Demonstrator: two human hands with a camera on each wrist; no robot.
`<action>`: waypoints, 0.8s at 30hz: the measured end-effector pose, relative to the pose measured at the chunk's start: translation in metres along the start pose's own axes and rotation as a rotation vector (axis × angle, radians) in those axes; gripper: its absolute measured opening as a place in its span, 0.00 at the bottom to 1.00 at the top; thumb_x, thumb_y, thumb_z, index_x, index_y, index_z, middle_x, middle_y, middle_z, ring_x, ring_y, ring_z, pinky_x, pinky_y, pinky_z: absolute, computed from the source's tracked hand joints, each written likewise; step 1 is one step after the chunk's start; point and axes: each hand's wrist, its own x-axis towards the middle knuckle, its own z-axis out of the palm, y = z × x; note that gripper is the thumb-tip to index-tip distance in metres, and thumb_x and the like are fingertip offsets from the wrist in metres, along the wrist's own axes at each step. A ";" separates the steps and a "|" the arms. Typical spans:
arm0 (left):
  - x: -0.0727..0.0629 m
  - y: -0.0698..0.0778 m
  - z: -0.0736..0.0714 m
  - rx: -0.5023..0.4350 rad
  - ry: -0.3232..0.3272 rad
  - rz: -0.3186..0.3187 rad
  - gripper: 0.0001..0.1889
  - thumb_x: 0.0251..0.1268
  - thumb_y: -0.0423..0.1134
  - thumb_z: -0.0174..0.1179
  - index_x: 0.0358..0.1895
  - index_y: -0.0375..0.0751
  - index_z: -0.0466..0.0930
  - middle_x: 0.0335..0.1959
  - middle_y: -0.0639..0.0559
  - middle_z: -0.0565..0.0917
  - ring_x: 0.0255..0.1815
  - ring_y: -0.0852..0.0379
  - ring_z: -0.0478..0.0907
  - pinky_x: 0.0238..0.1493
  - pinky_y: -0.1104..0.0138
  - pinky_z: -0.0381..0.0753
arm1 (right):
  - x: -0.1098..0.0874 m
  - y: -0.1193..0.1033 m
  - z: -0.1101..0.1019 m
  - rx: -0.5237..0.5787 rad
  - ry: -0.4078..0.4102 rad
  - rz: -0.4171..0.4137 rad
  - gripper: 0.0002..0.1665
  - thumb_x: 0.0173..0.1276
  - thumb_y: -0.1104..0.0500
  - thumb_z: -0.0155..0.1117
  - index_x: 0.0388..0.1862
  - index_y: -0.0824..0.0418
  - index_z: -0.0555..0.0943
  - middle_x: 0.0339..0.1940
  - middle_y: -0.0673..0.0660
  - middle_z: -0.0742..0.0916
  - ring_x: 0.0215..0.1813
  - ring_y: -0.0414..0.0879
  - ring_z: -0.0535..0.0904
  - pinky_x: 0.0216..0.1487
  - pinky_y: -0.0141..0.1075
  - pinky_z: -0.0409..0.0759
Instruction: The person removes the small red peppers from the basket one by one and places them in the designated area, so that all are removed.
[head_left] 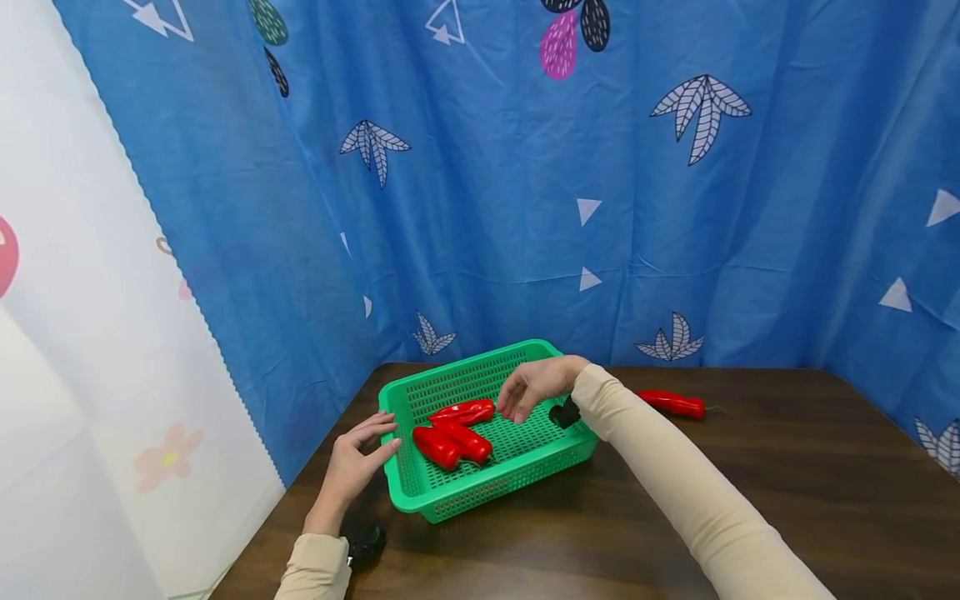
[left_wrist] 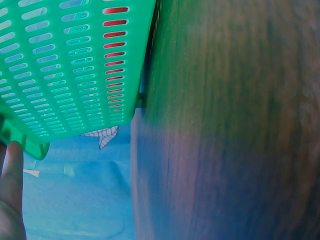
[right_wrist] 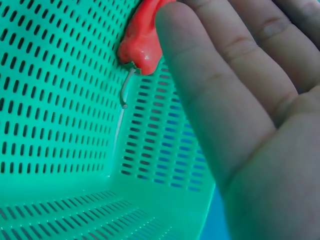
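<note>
A green plastic basket (head_left: 495, 486) with slotted walls stands on the table, holding several red peppers (head_left: 437, 447). My left hand (head_left: 354, 461) is at its left end, with extended fingertips and thumb touching the rim. In the left wrist view, one finger (left_wrist: 12, 185) meets the underside of the rim. Over the basket's interior hovers my right hand (head_left: 542, 385), its fingers loosely bent and nothing in them. The right wrist view shows its fingers (right_wrist: 215, 85) extended, partly covering a red pepper (right_wrist: 142, 42) with a green stem against the basket wall.
Another red pepper (head_left: 675, 404) lies on the dark wooden table (head_left: 757, 475), right of the basket and behind my right forearm. A blue patterned curtain (head_left: 495, 208) hangs behind the table. White patterned cloth (head_left: 97, 333) hangs at the left.
</note>
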 end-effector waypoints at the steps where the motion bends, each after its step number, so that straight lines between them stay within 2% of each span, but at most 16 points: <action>1: 0.000 0.001 0.000 0.000 -0.002 -0.003 0.17 0.62 0.30 0.69 0.52 0.25 0.84 0.61 0.35 0.81 0.70 0.35 0.70 0.59 0.81 0.71 | 0.001 0.000 0.000 -0.003 -0.003 0.005 0.23 0.69 0.69 0.64 0.62 0.70 0.77 0.57 0.60 0.85 0.56 0.45 0.83 0.61 0.40 0.82; 7: -0.001 0.003 0.001 0.027 0.002 -0.003 0.17 0.61 0.31 0.69 0.52 0.26 0.84 0.61 0.35 0.82 0.70 0.35 0.70 0.60 0.80 0.71 | 0.012 -0.001 0.004 -0.042 -0.022 0.061 0.23 0.68 0.68 0.65 0.62 0.68 0.78 0.62 0.66 0.83 0.56 0.44 0.83 0.63 0.40 0.81; 12: -0.001 0.004 0.001 0.039 0.011 0.008 0.16 0.61 0.31 0.69 0.51 0.26 0.85 0.61 0.35 0.82 0.69 0.35 0.71 0.61 0.79 0.72 | 0.024 -0.002 0.009 -0.088 -0.045 0.105 0.26 0.67 0.67 0.67 0.64 0.68 0.77 0.65 0.66 0.81 0.57 0.43 0.83 0.62 0.38 0.81; 16: -0.001 0.005 0.002 0.041 0.009 0.000 0.16 0.62 0.31 0.69 0.52 0.26 0.84 0.61 0.35 0.82 0.69 0.35 0.71 0.62 0.76 0.73 | 0.031 -0.002 0.011 -0.113 -0.076 0.118 0.27 0.67 0.67 0.67 0.65 0.70 0.76 0.64 0.64 0.82 0.57 0.43 0.83 0.62 0.38 0.81; 19: -0.001 0.006 0.002 0.047 0.010 -0.009 0.16 0.61 0.31 0.69 0.52 0.27 0.85 0.61 0.36 0.82 0.70 0.36 0.71 0.63 0.75 0.73 | 0.034 -0.002 0.014 -0.140 -0.089 0.132 0.27 0.67 0.66 0.67 0.65 0.68 0.77 0.61 0.59 0.85 0.57 0.42 0.82 0.63 0.37 0.80; 24: -0.001 0.006 0.003 0.048 0.014 -0.007 0.16 0.61 0.31 0.69 0.51 0.27 0.85 0.61 0.37 0.82 0.70 0.36 0.71 0.62 0.77 0.71 | 0.035 -0.002 0.019 -0.161 -0.090 0.154 0.26 0.66 0.64 0.69 0.63 0.64 0.79 0.57 0.53 0.86 0.56 0.41 0.82 0.64 0.38 0.79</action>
